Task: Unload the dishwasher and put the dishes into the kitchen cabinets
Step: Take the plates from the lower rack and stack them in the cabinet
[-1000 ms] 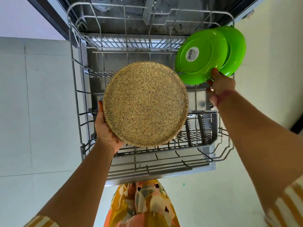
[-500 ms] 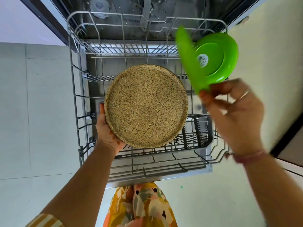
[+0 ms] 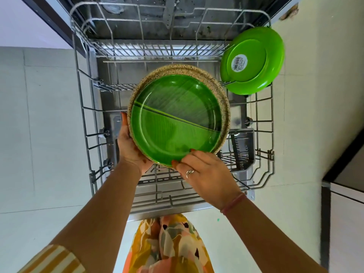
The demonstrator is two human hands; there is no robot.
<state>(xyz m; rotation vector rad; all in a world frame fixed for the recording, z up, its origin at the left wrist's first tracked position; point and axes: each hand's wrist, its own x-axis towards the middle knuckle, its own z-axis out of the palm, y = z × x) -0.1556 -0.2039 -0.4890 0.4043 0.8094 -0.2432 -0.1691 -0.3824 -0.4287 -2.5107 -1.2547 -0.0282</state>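
Left hand (image 3: 131,148) cups the left rim of a round speckled beige plate (image 3: 223,103) from below, fingers curled round its edge; right hand (image 3: 204,173) (ring on one finger) pinches the near rim of a round glossy green plate with a leaf-vein pattern (image 3: 175,119) lying face up on the beige one. Both plates are held above the pulled-out grey wire dishwasher rack (image 3: 86,107), with nothing between hands and plates. A second green plastic plate (image 3: 254,60), underside and barcode sticker showing, stands on edge in the rack's far right corner, well apart.
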